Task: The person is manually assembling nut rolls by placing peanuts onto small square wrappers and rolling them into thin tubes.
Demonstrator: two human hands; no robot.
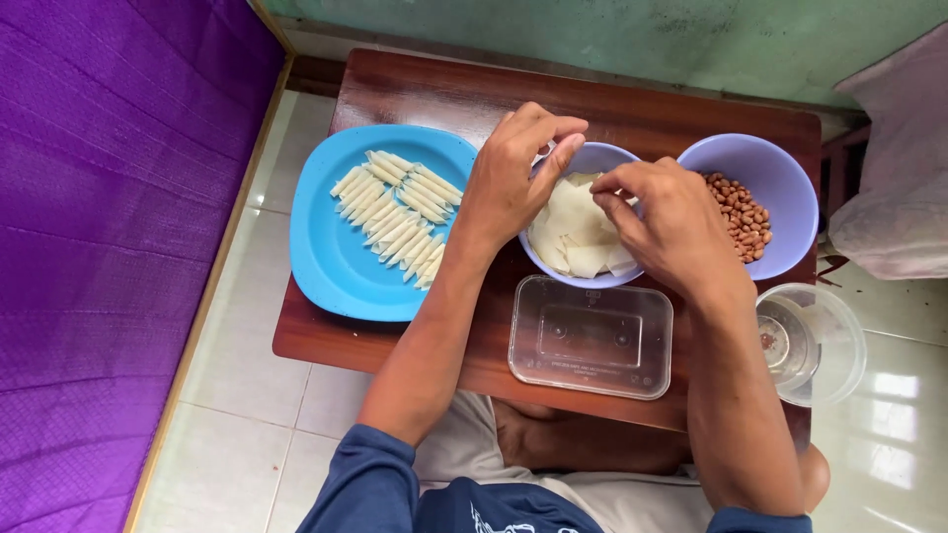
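Both hands over the small lilac plastic bowl (553, 265) of thin pale dough squares (576, 232), mid-table; left hand (513, 178) w/ fingers curled, thumb and tips pinched nearly closed at the far rim, can't tell on what; right hand (671, 222) pinching a wrapper edge w/ thumb + forefinger. Round blue plastic plate (331, 257) w/ rows of rolled white sticks (398, 212) to the left; 2nd lilac bowl of peanuts (739, 212) to the right; clear rectangular plastic box (591, 338) nearer the person, on the dark wooden table (444, 94).
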